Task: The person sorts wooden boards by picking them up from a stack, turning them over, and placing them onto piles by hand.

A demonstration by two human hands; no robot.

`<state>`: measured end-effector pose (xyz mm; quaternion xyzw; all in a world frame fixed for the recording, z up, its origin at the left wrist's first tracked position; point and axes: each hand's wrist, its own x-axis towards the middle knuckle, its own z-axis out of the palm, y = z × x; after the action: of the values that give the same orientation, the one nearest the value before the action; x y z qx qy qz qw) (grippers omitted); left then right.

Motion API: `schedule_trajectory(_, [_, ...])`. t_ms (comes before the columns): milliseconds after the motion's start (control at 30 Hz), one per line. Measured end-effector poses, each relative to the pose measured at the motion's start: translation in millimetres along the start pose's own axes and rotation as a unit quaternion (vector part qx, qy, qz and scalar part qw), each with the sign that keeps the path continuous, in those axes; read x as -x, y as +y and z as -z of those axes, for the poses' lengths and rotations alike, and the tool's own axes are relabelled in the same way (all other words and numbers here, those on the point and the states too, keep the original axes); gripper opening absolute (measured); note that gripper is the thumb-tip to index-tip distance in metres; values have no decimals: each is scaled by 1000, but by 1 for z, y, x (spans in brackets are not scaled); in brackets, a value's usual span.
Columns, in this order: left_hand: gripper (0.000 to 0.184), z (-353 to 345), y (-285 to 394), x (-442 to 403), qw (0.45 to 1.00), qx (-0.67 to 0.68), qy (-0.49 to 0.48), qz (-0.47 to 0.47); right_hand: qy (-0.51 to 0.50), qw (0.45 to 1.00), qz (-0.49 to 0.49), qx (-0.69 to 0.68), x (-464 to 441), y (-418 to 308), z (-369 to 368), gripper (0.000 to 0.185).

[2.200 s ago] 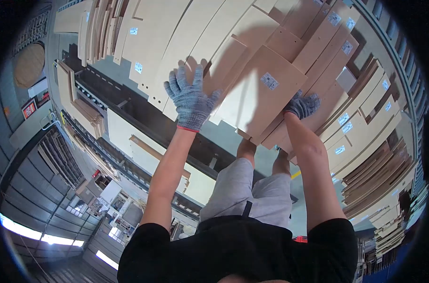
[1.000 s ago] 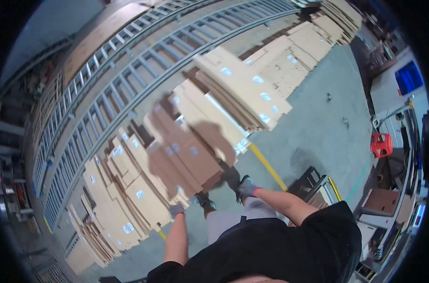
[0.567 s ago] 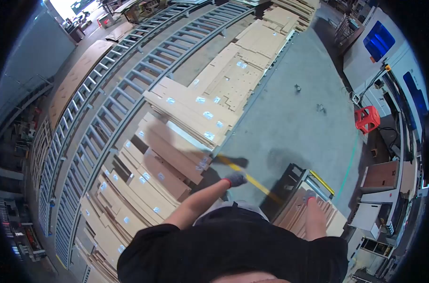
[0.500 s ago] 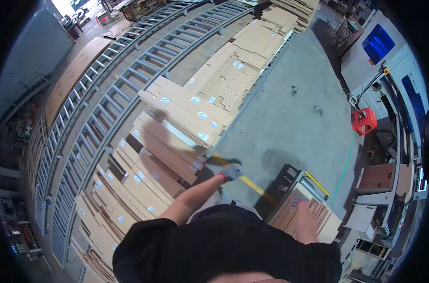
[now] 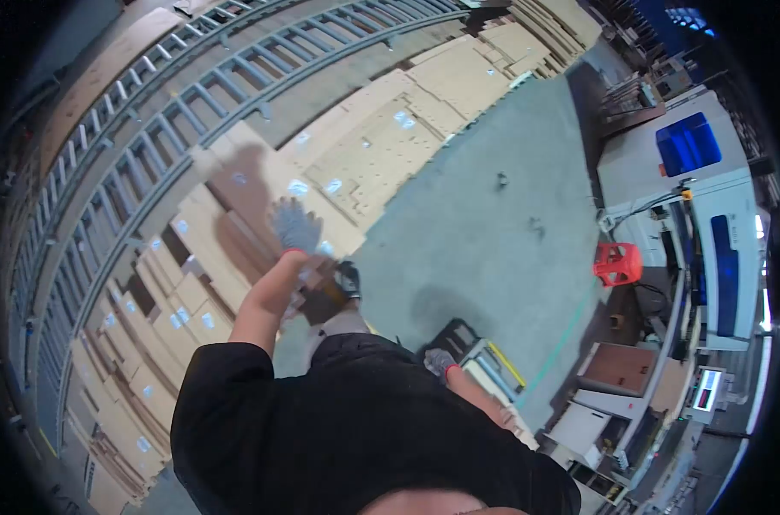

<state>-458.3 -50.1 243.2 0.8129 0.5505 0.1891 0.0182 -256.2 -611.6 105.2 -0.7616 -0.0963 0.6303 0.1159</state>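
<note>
My left hand (image 5: 295, 225), in a grey glove with a red cuff, stretches forward with its fingers spread. It is over the near end of a stack of light wood-coloured panels (image 5: 330, 219); whether it touches them I cannot tell. White labels (image 5: 298, 188) lie on the panels just beyond the fingers. My right hand (image 5: 440, 362), gloved the same way, hangs low by my side with loosely bent fingers and nothing visible in it. Beside it stands a low frame with a yellow bar (image 5: 506, 365) and a dark end, partly hidden by my arm.
Narrow labelled boards (image 5: 162, 300) lie in rows at my left. Beyond them curves a roller conveyor (image 5: 184, 116). Grey floor (image 5: 476, 223) stretches ahead. A red plastic stool (image 5: 618, 263) stands right, near a white machine with a blue window (image 5: 688, 143).
My left hand has swung forward and left over the panels, its fingers now spread. My right hand has moved from above the stacked boards on the low frame to its far end. The view has turned right.
</note>
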Motion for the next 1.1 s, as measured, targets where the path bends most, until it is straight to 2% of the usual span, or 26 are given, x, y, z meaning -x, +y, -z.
schedule_trajectory(67, [76,-3,-3,-4,974,39,-211,68,31,983,-87,-156,12,-12,78,24])
schedule_trajectory(133, [80,-40,-3,17,975,-32,-203,82,37,969,20,-244,64,-69,135,24])
schedule_trajectory(200, [78,-38,-2,21,961,-11,-262,84,112,911,7,-398,87,-103,174,21])
schedule_trajectory(267, [77,-36,3,21,963,-32,-254,83,203,838,-22,-506,102,-114,184,22])
schedule_trajectory(300, [79,-35,8,22,963,-24,-253,94,256,833,-39,-489,91,-97,186,30])
schedule_trajectory(333, [81,-34,11,22,962,-19,-251,104,266,928,-58,-256,90,-80,179,32])
schedule_trajectory(367, [83,-34,13,15,962,-14,-247,115,258,964,-70,-7,90,-63,168,34])
schedule_trajectory(400, [83,-29,21,5,955,-33,-267,129,221,941,-78,242,85,-55,166,36])
schedule_trajectory(433, [83,-16,35,-7,946,-51,-287,144,196,853,-75,478,81,-47,163,39])
schedule_trajectory(467, [84,-8,44,-13,936,-70,-306,159,184,863,-67,466,75,-41,160,38])
schedule_trajectory(500, [85,-30,39,-10,935,-75,-297,179,182,908,-69,370,65,-37,164,38])
schedule_trajectory(567, [85,-18,56,-23,919,-77,-314,227,184,963,-75,181,51,-36,179,37])
schedule_trajectory(633, [85,-26,73,-30,906,-91,-310,275,179,977,-70,97,34,-40,207,35])
schedule_trajectory(767, [88,-47,98,-45,885,-134,-284,344,165,984,-44,50,-7,-49,278,33])
schedule_trajectory(800, [89,-46,110,-49,878,-140,-284,358,165,984,-35,58,-21,-50,302,33])
schedule_trajectory(900, [77,-72,137,-50,910,-190,-199,311,172,978,1,118,-62,-60,390,31])
schedule_trajectory(967, [53,-68,172,-71,899,-136,-310,278,197,958,30,208,-90,-76,461,30])
schedule_trajectory(1000, [34,-77,196,-71,932,-122,-218,261,233,925,53,296,-116,-77,505,29])
schedule_trajectory(1033, [32,-82,220,-75,948,-83,-212,223,280,874,70,391,-134,-98,553,29])
schedule_trajectory(1067, [33,-120,214,-66,964,-67,-186,179,322,824,86,459,-156,-121,600,28])
schedule_trajectory(1100, [33,-75,265,-81,965,-44,-209,152,348,795,105,485,-174,-154,651,27])
